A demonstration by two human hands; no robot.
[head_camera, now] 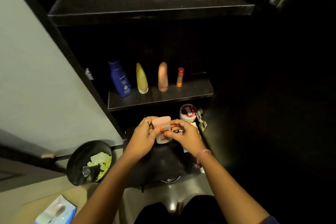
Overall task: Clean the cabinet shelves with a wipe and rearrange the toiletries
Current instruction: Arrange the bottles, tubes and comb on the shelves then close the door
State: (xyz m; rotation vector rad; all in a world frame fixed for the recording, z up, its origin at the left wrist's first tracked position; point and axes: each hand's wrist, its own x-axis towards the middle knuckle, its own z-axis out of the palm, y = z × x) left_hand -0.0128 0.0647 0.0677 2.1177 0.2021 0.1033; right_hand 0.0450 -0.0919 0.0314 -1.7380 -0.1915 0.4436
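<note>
A: What do the hands hold?

B: Both are on one pale pink container (161, 129), held upright in front of the lower part of the cabinet (76, 54). The left hand (145, 137) wraps its left side, thumb pressed on the front. The right hand (183, 137) grips the right side, thumb also on the front, fingers curled round behind. Both thumbnails are orange, and each hand wears a ring.

A: Anything on the wrists?

B: A pink band (203, 153) sits on the right wrist.

A: And just beyond the hands?

B: A round white jar (187, 113) with a red top stands up and to the right of the container, near the right fingers. Beside it, on the cabinet's right edge, is a metal hinge (201, 120).

A: The shelf above?

B: The middle shelf (163, 99) carries four toiletries in a row, all upright and apart: a blue bottle (121, 79) at the left, then a yellow tube (142, 79), a tan tube (162, 76), and a small orange stick (180, 77) at the right. The top shelf (151, 12) shows only dark surface.

A: And on the floor?

B: A black bin (91, 162) with crumpled yellowish wipes inside sits left of the left forearm. Nearer the person, bottom left, lies a tissue box (56, 211).
</note>
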